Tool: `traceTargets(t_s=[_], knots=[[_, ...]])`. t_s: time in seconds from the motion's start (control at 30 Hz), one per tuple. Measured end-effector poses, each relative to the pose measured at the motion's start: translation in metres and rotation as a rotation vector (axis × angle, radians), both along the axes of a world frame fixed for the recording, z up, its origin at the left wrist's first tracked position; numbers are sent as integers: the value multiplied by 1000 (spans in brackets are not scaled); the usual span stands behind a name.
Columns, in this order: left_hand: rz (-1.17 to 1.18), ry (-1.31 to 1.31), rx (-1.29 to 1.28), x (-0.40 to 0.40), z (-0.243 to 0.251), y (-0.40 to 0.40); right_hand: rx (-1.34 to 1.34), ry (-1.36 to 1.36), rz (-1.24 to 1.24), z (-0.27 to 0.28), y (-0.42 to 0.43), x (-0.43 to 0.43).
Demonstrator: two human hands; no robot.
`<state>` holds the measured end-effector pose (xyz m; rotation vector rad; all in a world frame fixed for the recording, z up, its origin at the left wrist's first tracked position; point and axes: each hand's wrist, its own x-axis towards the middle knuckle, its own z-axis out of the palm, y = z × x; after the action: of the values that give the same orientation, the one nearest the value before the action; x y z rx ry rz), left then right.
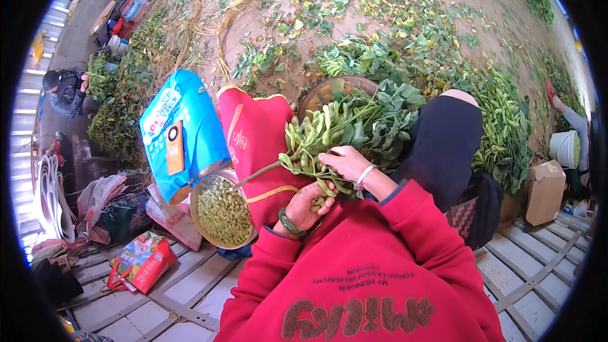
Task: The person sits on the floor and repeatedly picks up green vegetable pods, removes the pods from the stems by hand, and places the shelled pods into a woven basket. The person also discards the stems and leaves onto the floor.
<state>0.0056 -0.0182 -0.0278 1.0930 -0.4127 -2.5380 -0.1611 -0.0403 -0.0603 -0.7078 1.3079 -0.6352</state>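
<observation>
Across my lap lies a leafy bean plant (pixel 327 126) with clusters of green pods and a bare stem end pointing left. My left hand (pixel 306 203), with a green bangle, curls around some picked-looking green pods (pixel 327 188) near my waist. The fingers of my right hand (pixel 349 165), with a pale bangle, close on the lower pods and stalks of the plant; the fingertips are partly hidden. Beside my left leg stands a bucket (pixel 194 209) holding many loose green pods (pixel 223 209).
A blue bag (pixel 183 128) with an orange phone (pixel 175 148) on it lies over my left knee. Bean plants (pixel 503 123) are heaped at right, beyond which stand a cardboard box (pixel 546 192) and a white bucket (pixel 564 149). Another person (pixel 66 95) sits at far left. A shallow round container (pixel 327 90) is ahead.
</observation>
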Motion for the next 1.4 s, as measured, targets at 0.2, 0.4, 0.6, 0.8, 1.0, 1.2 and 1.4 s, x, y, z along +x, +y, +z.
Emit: traceTargets(t_s=[0.2,0.4,0.6,0.8,1.0,1.2,1.4], knots=[[-93,-9,-23,2,1,4,-505,435,-194,30,16,1],[-344,198,-145,-7,37,5,-752,684,-178,50,26,-2],[184,42,-47,-22,18,-3,-783,547,-80,55,44,0],[251,-128,-372,-32,12,-15,-613,364,-13,59,52,-6],[228,-290,-557,-41,12,-22,-485,142,5,49,44,-10],[298,-388,-631,-47,5,-14,-275,-1,43,46,38,-12],[153,-246,-549,-36,4,-18,-328,-4,64,24,37,-7]])
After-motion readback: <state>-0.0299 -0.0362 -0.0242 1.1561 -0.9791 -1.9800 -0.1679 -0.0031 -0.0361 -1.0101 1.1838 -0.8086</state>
